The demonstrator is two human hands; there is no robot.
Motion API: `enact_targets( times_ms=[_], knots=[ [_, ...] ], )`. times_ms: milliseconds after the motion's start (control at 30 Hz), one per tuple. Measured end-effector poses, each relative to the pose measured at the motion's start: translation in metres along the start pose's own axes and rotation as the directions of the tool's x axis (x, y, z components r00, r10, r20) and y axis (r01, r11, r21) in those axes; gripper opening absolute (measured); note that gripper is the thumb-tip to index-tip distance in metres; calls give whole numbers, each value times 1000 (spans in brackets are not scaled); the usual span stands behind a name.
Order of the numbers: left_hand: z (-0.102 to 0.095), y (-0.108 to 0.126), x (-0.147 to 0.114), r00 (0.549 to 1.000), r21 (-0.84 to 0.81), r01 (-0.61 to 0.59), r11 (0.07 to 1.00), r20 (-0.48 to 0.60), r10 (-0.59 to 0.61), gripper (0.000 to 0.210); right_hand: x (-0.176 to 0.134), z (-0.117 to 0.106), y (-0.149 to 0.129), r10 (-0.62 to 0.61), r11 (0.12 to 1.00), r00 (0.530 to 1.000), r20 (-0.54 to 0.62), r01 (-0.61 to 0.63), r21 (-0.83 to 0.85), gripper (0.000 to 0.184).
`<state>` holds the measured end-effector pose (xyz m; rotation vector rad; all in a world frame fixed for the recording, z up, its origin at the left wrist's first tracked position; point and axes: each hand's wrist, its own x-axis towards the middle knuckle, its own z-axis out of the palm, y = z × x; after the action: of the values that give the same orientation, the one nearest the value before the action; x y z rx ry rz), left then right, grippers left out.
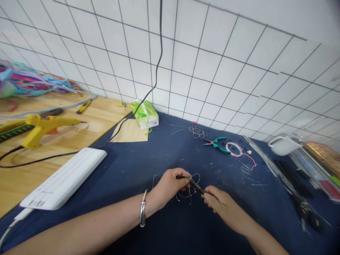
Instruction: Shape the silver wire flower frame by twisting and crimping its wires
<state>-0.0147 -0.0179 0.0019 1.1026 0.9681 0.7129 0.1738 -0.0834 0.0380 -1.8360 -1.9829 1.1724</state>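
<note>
Thin silvery wire bent into loops [189, 193] is pinched between the thumb and fingers of my left hand [171, 184], just above the dark blue cloth. My right hand [221, 203] is closed around a slim dark tool [196, 185], whose far end meets the wire at my left fingertips. The tool looks like tweezers or narrow pliers; its exact kind is too small to tell. Farther back, a flower-like wire piece [198, 132] lies near the wall, beside teal-handled pliers [218, 144].
A tape roll [234, 149] and wire scraps [247, 170] lie at right, near long wires [261, 157] and a white cup [284, 144]. At left are a white power strip [65, 177], a yellow glue gun [39, 129] and a tissue pack [145, 114]. A black cable [158, 63] hangs down.
</note>
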Motion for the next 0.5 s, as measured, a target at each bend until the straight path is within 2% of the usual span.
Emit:
enact_targets(
  times_ms=[500],
  knots=[
    [-3, -3, 3, 1000, 44, -12, 999, 12, 12, 15, 7, -6, 4, -50, 999, 997, 51, 49, 15, 35]
  ],
)
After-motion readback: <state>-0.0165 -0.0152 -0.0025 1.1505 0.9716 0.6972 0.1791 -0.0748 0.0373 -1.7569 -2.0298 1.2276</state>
